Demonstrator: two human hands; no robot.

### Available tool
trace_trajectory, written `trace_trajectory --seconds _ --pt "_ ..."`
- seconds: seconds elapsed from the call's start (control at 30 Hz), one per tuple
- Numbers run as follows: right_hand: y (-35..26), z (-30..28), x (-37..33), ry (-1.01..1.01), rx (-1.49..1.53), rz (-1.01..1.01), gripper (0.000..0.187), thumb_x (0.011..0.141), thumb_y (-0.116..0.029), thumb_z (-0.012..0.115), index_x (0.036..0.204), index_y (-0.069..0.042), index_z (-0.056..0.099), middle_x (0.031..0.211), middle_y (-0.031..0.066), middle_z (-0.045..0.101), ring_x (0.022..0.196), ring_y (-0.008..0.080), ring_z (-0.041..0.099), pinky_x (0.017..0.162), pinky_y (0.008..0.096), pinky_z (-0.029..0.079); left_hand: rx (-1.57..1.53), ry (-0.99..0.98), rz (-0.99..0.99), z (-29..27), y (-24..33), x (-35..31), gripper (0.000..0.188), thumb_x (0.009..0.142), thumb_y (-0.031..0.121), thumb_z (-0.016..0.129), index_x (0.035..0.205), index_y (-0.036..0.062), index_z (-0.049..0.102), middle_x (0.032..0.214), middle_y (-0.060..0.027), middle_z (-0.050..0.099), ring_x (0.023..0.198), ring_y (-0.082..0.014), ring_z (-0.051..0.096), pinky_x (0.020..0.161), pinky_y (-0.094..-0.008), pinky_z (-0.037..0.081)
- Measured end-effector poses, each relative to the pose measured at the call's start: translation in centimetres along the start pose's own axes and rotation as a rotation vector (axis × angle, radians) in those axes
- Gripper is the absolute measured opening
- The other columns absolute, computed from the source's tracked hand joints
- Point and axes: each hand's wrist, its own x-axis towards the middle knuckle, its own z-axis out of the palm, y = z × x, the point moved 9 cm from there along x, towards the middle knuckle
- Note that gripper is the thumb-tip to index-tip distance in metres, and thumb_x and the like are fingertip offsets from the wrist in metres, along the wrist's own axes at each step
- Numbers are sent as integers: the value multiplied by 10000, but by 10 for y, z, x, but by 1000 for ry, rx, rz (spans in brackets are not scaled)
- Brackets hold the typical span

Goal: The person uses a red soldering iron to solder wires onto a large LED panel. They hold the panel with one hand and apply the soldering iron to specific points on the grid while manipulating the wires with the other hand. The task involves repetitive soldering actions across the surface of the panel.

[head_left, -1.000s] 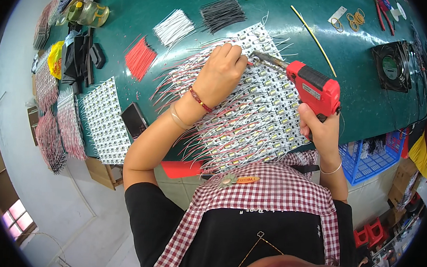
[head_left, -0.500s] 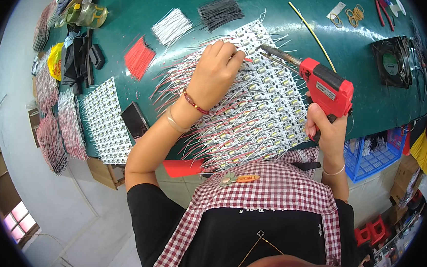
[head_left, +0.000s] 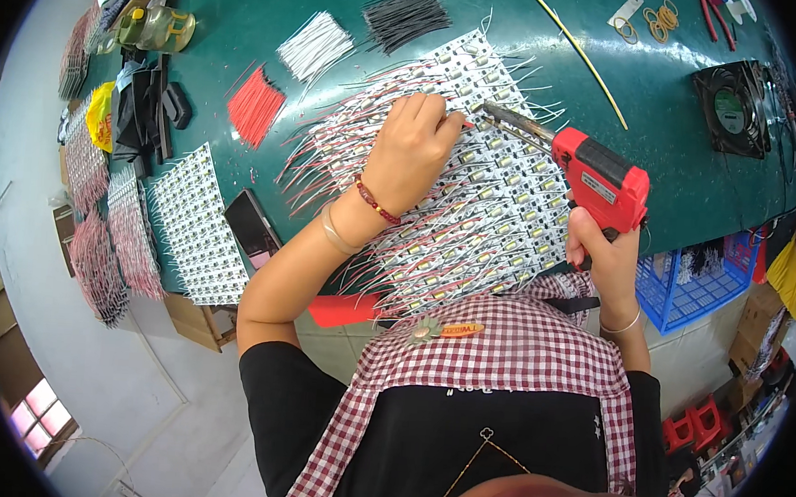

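Observation:
A white circuit board panel (head_left: 532,216) lies on the green table, with rows of small parts and many thin red and white wires fringing it. Over its upper part, my left hand (head_left: 413,149) is closed in a pinch, and a bit of red wire (head_left: 467,125) pokes out at the fingertips. My right hand (head_left: 605,257) is wrapped round the handle of a red and black soldering gun (head_left: 603,177). The gun's tip points left, close to the board and just right of my left fingertips. Whether the tip touches the board I cannot tell.
Beyond the board lie bundles of red wires (head_left: 255,105), white wires (head_left: 315,47) and black wires (head_left: 406,18). A second panel (head_left: 200,232) and a phone (head_left: 253,226) are at the left. A black fan (head_left: 733,110) stands at the right, above a blue crate (head_left: 701,285).
Both hands have come slightly nearer to me along the board. The soldering gun's tip has shifted down with them, still beside my left fingertips.

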Motion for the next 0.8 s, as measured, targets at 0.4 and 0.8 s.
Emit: trace_trajectory --seconds 0.4,0.8 --pt "-3 6 2 17 -93 3 132 854 -118 682 887 -19 600 612 -17 554 456 42 488 411 200 371 20 -41 9 3 3 5 188 714 -13 600 885 26 668 758 -76 462 723 -229 496 651 -342 402" --pt "-7 -2 -8 31 36 1 124 869 -122 671 815 -40 596 590 -5 563 455 59 505 411 210 374 81 -85 46 3 6 7 178 728 5 593 889 34 662 781 -71 482 750 -226 506 664 -334 395"
